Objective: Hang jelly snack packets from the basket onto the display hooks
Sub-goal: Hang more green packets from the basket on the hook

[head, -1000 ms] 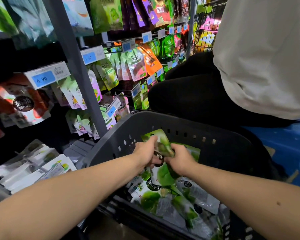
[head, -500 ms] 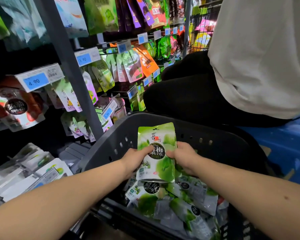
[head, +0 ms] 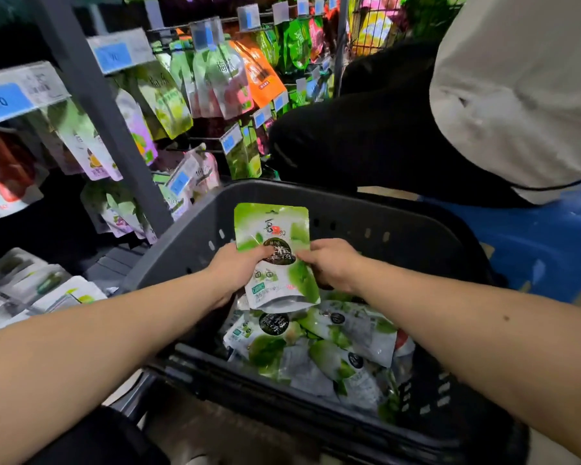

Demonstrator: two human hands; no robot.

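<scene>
Both hands, left hand (head: 239,266) and right hand (head: 329,263), pinching green jelly packet (head: 275,260) mid-height, upright over basket (head: 316,203). Tip: keep top edge free above thumbs for hook.

Green-and-white jelly packet (head: 275,256) held upright above packets (head: 319,357) heaped in grey basket (head: 349,209).

Bare left forearm (head: 108,333) and right forearm (head: 477,330), small dark mole (head: 506,318) on the right, black garment (head: 98,441) below.
</scene>
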